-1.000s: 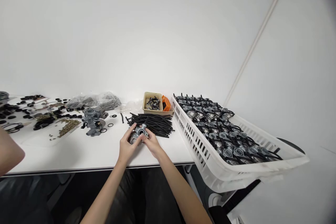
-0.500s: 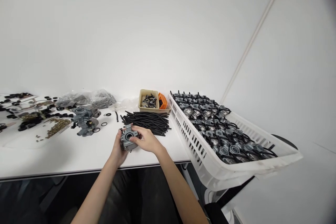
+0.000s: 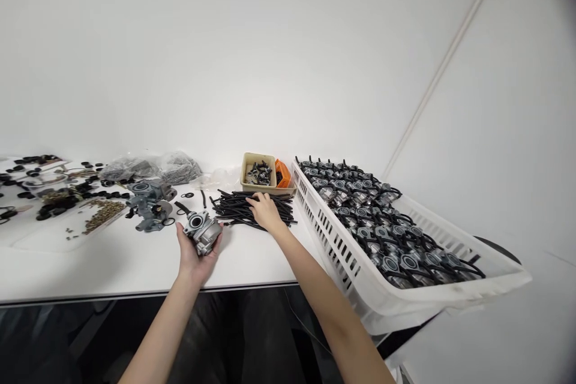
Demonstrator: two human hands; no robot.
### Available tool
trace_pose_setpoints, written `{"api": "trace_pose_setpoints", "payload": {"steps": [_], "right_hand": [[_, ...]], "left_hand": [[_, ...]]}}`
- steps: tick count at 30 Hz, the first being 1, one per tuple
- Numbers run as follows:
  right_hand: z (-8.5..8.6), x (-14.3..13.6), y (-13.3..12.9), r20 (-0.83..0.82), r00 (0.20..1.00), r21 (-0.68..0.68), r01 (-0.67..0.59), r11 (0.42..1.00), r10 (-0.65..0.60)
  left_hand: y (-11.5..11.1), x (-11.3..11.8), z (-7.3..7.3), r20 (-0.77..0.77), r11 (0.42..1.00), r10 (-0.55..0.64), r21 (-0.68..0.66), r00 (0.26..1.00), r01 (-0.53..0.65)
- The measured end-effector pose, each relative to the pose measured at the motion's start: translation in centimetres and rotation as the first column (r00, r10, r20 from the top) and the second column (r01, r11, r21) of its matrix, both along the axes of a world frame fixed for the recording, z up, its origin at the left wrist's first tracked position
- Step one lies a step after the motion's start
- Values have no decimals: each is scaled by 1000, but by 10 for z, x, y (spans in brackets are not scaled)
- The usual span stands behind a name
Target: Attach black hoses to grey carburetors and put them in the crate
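My left hand [image 3: 198,261] cups a grey metal carburetor [image 3: 203,233] above the front of the table, its round bore facing up toward me. A short black tube [image 3: 182,207] sticks out at the carburetor's upper left. My right hand [image 3: 265,211] reaches over a pile of black rubber hoses [image 3: 231,207], its bent fingers slightly apart and the tips at the hoses. Whether a hose lies between those fingertips is hard to make out. Left of the held carburetor stand more carburetors [image 3: 150,201], close together, with black O-rings [image 3: 168,221] beside them.
A white basket [image 3: 335,246] on the right holds rows of carburetors with hoses. Behind the hose pile are a beige bin [image 3: 258,171] of small metal parts and an orange basket [image 3: 282,174]. Brass fittings [image 3: 103,214], black caps and plastic bags [image 3: 175,167] lie to the left.
My right hand has let go of the carburetor and moved right to the hose pile. My left hand has shifted left with the carburetor, which is now turned and tilted.
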State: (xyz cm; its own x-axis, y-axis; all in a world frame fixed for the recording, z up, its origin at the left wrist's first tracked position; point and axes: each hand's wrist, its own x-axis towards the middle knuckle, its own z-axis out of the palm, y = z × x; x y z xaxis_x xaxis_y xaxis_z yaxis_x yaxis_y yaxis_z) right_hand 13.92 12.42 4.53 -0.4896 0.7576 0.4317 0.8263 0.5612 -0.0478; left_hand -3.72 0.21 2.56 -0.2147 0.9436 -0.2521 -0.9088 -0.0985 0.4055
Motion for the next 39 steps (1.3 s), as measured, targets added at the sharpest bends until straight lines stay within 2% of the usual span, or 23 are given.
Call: {"api": "trace_pose_setpoints", "payload": {"steps": [3,5,8,10,12,15,17,18,20,25,28,31,35,39], "right_hand": [[6,-17,5,114,993,9,29,1000,-29],[13,-20,7,99,995,33,13,999,-16],[30,-13,7,-142,990,128,13,992,6],[46,-1,2,-409,912,194,52,980,32],[64,13,-5,-661,744,235,75,969,102],[83,33,-18,-910,377,218,78,973,173],[86,42,-28,-977,153,157,45,987,149],[85,45,-33,-990,68,126,16,992,125],[75,46,-44,-996,-42,80,-48,996,78],[35,32,-67,-993,-118,35,-126,991,20],[22,20,-76,-981,-189,70,-117,991,47],[23,10,-86,-967,-234,126,-82,989,104],[33,-1,-103,-948,-271,188,-49,981,168],[38,-9,-116,-940,-261,227,-1,974,219]], "left_hand": [[-1,0,2,34,1000,15,-22,999,-14],[-1,1,2,25,1000,10,-24,1000,-10],[-1,2,2,2,1000,-6,-22,1000,6],[-1,3,3,-2,1000,-13,-26,1000,13],[-2,3,4,3,1000,-12,-27,1000,12],[-4,3,5,12,1000,-12,-26,1000,12],[-3,2,4,14,999,-20,-28,1000,21],[-3,2,4,13,999,-23,-25,1000,24],[-2,1,2,5,1000,-23,-22,1000,23],[1,6,0,-66,1000,-15,-23,998,14],[2,11,0,-143,999,-12,-33,990,7],[2,14,-2,-200,999,-4,-40,980,-5],[3,14,-3,-223,1000,3,-24,975,-9],[2,14,-2,-215,1000,5,-24,977,-11]]}}
